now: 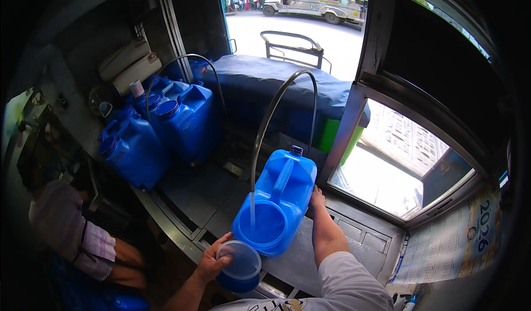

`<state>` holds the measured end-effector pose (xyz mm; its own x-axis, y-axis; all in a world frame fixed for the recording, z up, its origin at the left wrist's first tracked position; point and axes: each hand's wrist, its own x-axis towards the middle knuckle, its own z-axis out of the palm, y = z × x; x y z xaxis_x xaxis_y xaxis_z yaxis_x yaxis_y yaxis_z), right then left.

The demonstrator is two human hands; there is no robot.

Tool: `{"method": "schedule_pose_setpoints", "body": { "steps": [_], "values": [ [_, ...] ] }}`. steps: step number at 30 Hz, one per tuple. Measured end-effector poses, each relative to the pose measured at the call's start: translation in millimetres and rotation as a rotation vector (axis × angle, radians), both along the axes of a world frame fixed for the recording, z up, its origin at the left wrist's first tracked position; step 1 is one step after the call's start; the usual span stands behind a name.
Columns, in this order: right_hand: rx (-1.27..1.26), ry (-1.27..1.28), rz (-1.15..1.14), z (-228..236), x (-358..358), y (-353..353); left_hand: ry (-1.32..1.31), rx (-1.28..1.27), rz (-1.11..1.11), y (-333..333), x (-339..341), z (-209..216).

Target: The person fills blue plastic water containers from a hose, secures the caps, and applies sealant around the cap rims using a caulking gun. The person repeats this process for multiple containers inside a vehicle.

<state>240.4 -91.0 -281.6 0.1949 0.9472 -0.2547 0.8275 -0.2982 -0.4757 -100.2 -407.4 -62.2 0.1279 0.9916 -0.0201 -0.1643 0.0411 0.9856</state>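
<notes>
A blue plastic water jug (299, 196) stands tilted toward me on the metal counter, its wide round mouth facing me. From the end of a curved filling pipe (269, 110), a thin stream of water (253, 207) runs into that mouth. My right hand (317, 198) grips the jug's right side, with some fingers hidden behind it. Just in front of the mouth, my left hand (213, 259) holds a round, see-through plastic tub (239, 257) by its rim, thumb on the near side. Blue shows at the tub's lower part.
Several more blue jugs (185, 122) stand at the left, under a second curved pipe (215, 76). Another person (66, 222) is at the far left. A dark blue cover (276, 76) lies beyond the counter, near the street opening. A calendar (442, 239) hangs at the right.
</notes>
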Motion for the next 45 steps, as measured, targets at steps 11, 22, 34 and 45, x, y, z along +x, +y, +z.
{"method": "schedule_pose_setpoints", "body": {
  "steps": [11, 22, 34, 45],
  "values": [
    [-0.088, 0.026, -0.035, 17, -5, 6, 0.074, 0.056, -0.002, 5, -2, -7],
    [-0.111, 0.031, -0.052, 4, -3, 12, 0.101, 0.118, 0.026, 6, 4, -2],
    [-0.129, 0.029, -0.059, -1, -3, 13, 0.207, 0.177, 0.034, 9, 9, 4],
    [-0.141, 0.029, -0.050, -9, 0, 15, 0.274, 0.191, -0.020, 8, 1, 2]
  ]
}}
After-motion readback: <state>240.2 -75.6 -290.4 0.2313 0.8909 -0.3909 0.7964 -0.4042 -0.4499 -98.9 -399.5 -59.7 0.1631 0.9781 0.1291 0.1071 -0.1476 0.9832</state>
